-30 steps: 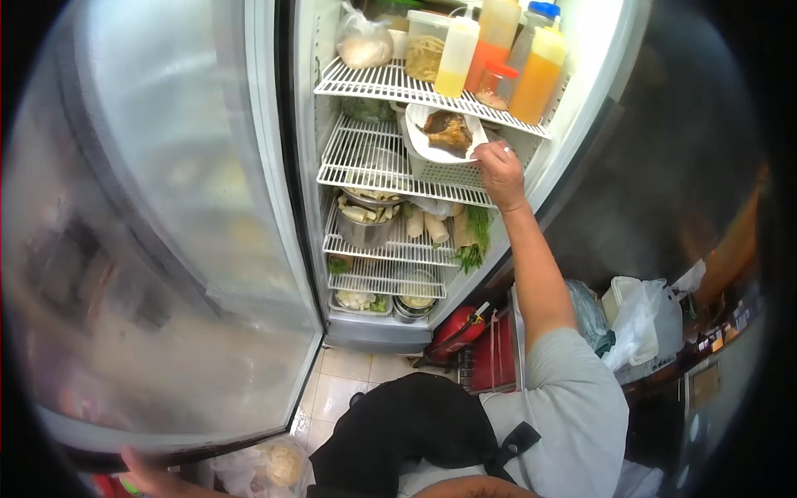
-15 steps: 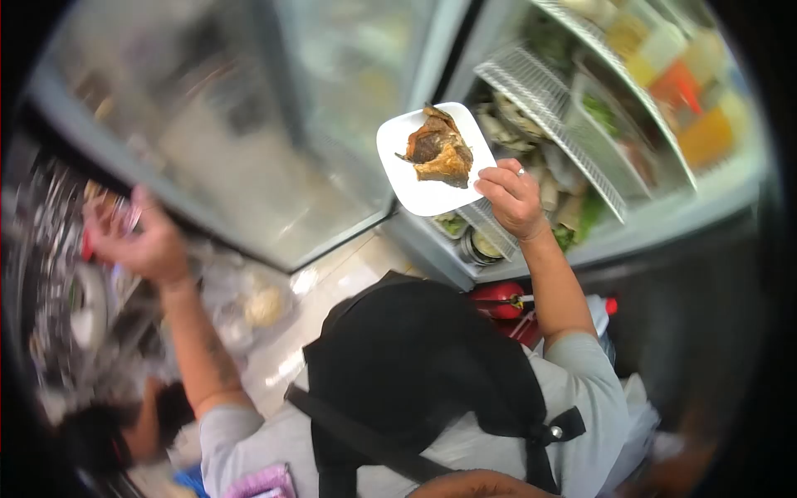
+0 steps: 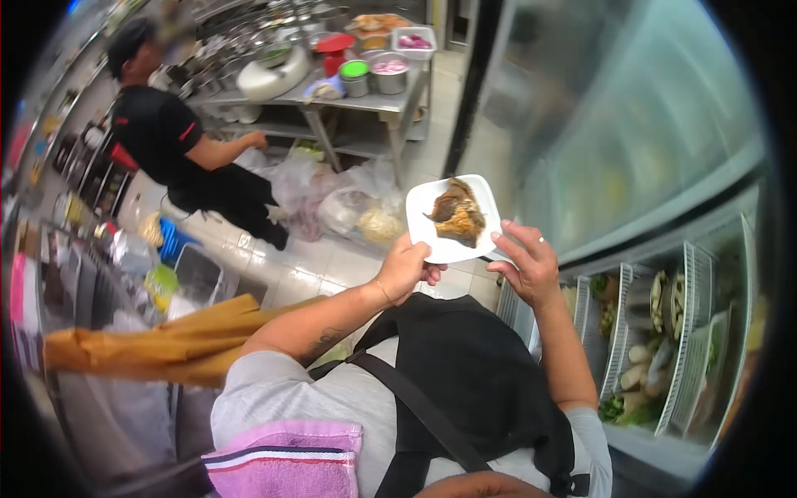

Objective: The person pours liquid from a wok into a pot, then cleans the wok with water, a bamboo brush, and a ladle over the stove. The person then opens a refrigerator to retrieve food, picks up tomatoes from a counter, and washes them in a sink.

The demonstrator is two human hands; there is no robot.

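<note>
A white square plate [image 3: 422, 207] is held in front of my chest. On it lies a browned, crisp-looking piece of food [image 3: 458, 217], perhaps fried fish. My left hand [image 3: 404, 267] grips the plate's near left corner, thumb on top and fingers underneath. At the right edge is my right hand [image 3: 531, 261], its fingers spread and the fingertips at or just beside the rim; whether they touch it I cannot tell.
On my right a glass-door fridge [image 3: 631, 149] has wire shelves [image 3: 697, 315] with vegetables. Ahead stands a steel table [image 3: 398, 104] with pots, above plastic bags [image 3: 332, 199] on the floor. A co-worker [image 3: 166, 133] in black stands at left, near a brown cloth [image 3: 158, 344].
My view has swung left, away from the fridge shelves. My left hand has come in from the far left and taken hold of the plate; my right hand's fingers have spread.
</note>
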